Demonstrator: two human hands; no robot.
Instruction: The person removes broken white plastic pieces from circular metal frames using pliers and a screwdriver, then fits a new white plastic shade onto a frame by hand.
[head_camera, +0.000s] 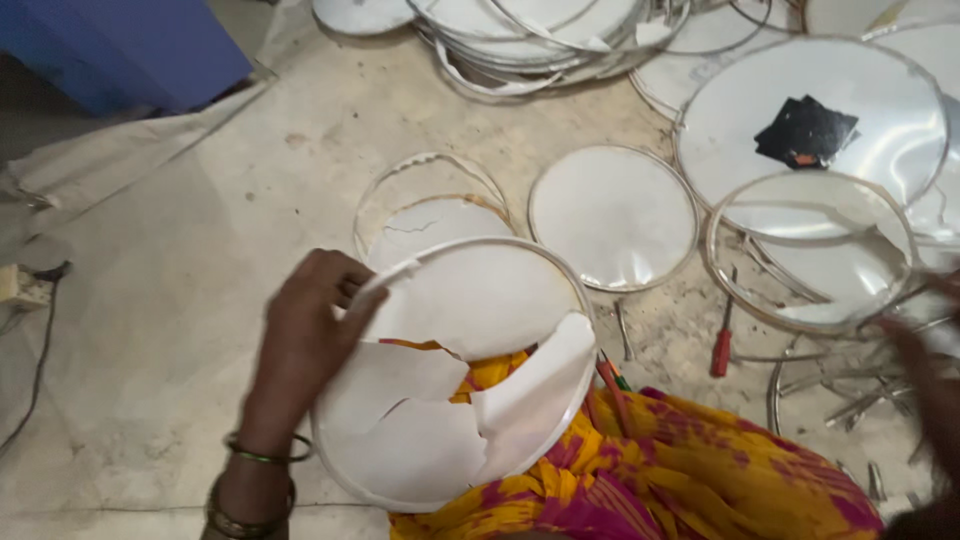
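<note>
My left hand (305, 335) grips the left rim of a round white drumhead (470, 300) with a torn, cracked skin held in a metal hoop. The disc rests tilted over my lap, which is covered in yellow and pink cloth (680, 470) that shows through the tear. My right hand (925, 370) is a blur at the right edge, above a scatter of metal rods (850, 400). Whether it holds anything is not visible. A red-handled screwdriver (722, 340) lies on the floor between the torn disc and my right hand.
Several white drumheads and bare metal hoops lie on the dusty floor ahead, with a stack (540, 35) at the top. One large disc carries a black scrap (805, 130). A blue box (120, 45) stands top left. A cable and socket (25, 290) sit at the left edge.
</note>
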